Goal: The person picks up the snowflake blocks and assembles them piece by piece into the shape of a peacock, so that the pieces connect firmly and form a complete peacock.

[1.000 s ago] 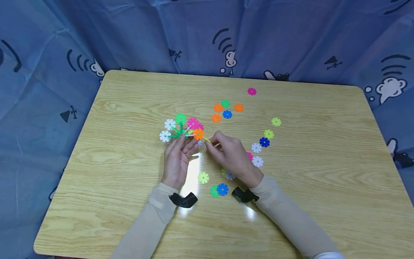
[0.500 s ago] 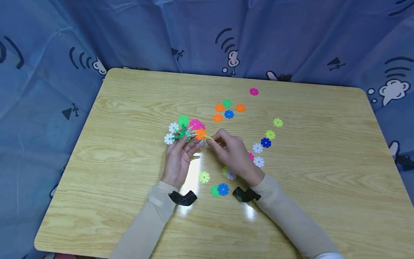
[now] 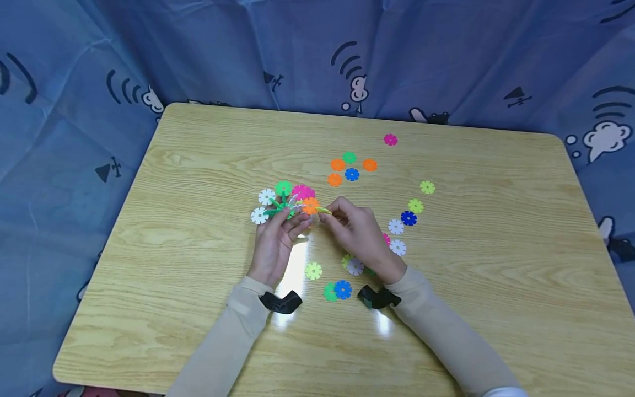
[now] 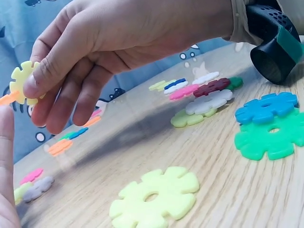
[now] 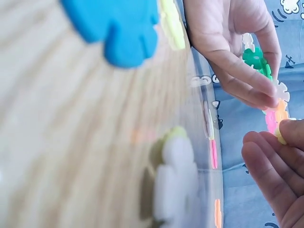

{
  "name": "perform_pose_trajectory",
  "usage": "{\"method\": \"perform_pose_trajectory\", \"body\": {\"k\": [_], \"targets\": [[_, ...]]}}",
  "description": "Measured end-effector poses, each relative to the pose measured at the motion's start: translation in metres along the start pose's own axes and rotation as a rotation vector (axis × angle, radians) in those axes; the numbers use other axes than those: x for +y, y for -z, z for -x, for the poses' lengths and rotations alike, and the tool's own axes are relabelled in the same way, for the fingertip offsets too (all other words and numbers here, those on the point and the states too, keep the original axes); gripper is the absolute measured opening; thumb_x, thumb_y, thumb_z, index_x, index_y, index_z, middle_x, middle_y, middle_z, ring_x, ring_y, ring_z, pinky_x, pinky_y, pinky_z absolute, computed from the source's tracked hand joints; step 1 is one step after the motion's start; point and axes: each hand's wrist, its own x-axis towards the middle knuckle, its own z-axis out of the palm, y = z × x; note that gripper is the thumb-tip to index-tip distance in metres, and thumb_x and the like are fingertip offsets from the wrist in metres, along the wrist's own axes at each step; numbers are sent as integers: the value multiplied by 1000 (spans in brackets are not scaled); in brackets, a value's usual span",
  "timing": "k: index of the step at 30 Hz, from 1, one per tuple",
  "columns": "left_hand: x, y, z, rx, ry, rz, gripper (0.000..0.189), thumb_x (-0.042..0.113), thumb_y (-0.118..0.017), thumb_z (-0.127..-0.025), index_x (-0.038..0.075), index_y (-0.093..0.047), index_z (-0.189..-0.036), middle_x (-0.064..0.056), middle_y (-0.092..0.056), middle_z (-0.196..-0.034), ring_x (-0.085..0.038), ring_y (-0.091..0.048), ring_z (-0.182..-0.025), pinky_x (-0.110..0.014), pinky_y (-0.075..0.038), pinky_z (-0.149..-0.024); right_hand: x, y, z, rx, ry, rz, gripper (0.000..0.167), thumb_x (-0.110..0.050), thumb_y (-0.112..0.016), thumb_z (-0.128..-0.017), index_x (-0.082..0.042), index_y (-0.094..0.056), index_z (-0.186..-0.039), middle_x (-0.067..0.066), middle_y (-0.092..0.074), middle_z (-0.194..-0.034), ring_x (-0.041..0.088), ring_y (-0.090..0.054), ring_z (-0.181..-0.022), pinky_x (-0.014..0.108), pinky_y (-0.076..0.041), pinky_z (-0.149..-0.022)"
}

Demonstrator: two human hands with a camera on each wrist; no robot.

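Observation:
My left hand (image 3: pixel 274 245) holds a cluster of interlocked plastic snowflake discs above the table, with the thumb on a dark green disc (image 3: pixel 288 211). White discs (image 3: pixel 259 215) stick out on the cluster's left, and a bright green one (image 3: pixel 284 188) at the back. Pink discs (image 3: pixel 300 192) and an orange disc (image 3: pixel 311 206) form its right side. Between thumb and index finger, my right hand (image 3: pixel 359 234) pinches a yellow disc (image 4: pixel 20 80) whose edge meets the orange one. The left wrist view shows this pinch closely; in the right wrist view the yellow disc is mostly covered by fingers.
Loose discs lie flat on the wooden table (image 3: pixel 163 264): orange, green and blue ones (image 3: pixel 352 174) behind the hands, white and yellow ones (image 3: pixel 396 226) to the right. Near the wrists, a blue disc (image 3: pixel 343 289) overlaps a green one (image 3: pixel 329 292). A blue curtain (image 3: pixel 297 55) hangs behind.
The cluster has tilted a little in my left hand, and the yellow disc in my right fingers lies more level beside the orange one. The whole head view has shifted slightly.

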Motion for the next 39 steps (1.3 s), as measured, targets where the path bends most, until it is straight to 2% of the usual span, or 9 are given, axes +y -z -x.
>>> {"method": "perform_pose_trajectory", "body": {"k": [6,13,18,24,32,39], "targets": [[-1,1,0,13,2,-18,11,16,-62,-101,5,-62,-105,-8,-75,-101,-17,-75,-96,-27,-58,-95,-1,0,0,5,-7,-12,10,-8,-71,-94,-2,-63,-92,12,-79,-89,20,-77,-80,29,-60,-65],[1,0,0,25,15,-59,11,16,-61,-101,4,-62,-102,-7,-76,-98,-15,-76,-93,-27,-58,-96,0,1,-1,0,-20,-35,8,-5,-71,-93,-3,-64,-90,11,-78,-83,20,-75,-71,19,-48,-54],[2,1,-1,25,41,-80,13,16,-61,-101,4,-65,-99,-7,-75,-98,-15,-75,-93,-28,-56,-99,1,2,-1,-9,-31,-46,9,-5,-72,-92,-4,-64,-88,12,-78,-82,22,-76,-72,19,-52,-56],[3,3,-1,-9,60,-78,12,15,-60,-102,8,-55,-109,-6,-72,-101,-15,-75,-96,-27,-55,-99,0,4,-2,-20,-20,-31,8,-1,-72,-91,-3,-65,-88,12,-78,-82,21,-76,-72,22,-56,-59],[6,4,-2,-26,89,-75,9,11,-55,-103,12,-50,-111,-4,-71,-101,-15,-75,-96,-26,-56,-99,1,7,-2,-51,-16,-13,10,-2,-72,-91,-4,-64,-86,11,-77,-80,20,-75,-70,20,-52,-56],[7,5,-2,-23,126,-80,3,11,-56,-103,8,-57,-104,-5,-73,-100,-14,-75,-96,-26,-56,-99,-1,10,-2,-86,-32,-11,10,-3,-73,-92,-4,-64,-86,10,-77,-77,18,-70,-63,19,-43,-49]]}}
